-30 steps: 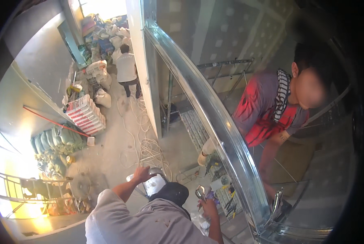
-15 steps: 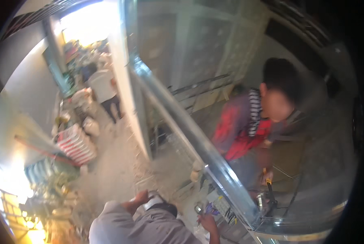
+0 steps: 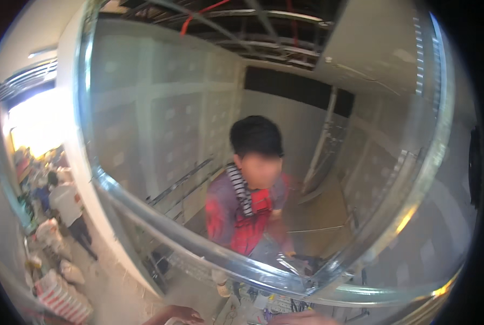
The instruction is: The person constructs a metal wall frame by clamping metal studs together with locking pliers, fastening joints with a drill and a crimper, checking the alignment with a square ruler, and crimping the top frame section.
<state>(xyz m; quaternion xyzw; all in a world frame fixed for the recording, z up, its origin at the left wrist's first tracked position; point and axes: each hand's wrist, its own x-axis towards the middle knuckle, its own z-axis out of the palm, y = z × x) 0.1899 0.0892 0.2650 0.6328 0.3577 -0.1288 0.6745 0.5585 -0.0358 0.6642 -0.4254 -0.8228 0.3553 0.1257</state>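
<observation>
Only the top of my left hand (image 3: 180, 314) shows at the lower edge, blurred, with its fingers partly cut off. To its right, a strip of my right hand (image 3: 299, 319) lies at the same edge; its fingers and anything in them are hidden. Just beyond the hands runs a shiny metal channel (image 3: 198, 244), part of a wall frame, meeting an upright metal stud (image 3: 396, 214) at a corner. Tools and small parts (image 3: 261, 300) lie on the floor below that channel, too blurred to name.
Behind the frame, a co-worker (image 3: 244, 208) in a red and grey top bends over a dark tool (image 3: 307, 264) near the corner. At left, another person (image 3: 69, 206) stands by sacks (image 3: 52, 235) and a red-and-white striped bundle (image 3: 63, 300). Boarded walls (image 3: 171, 103) enclose the room.
My view has swung up and to the right, so my legs have left it and my hands sit at the lower edge. The small metallic thing in my right hand no longer shows.
</observation>
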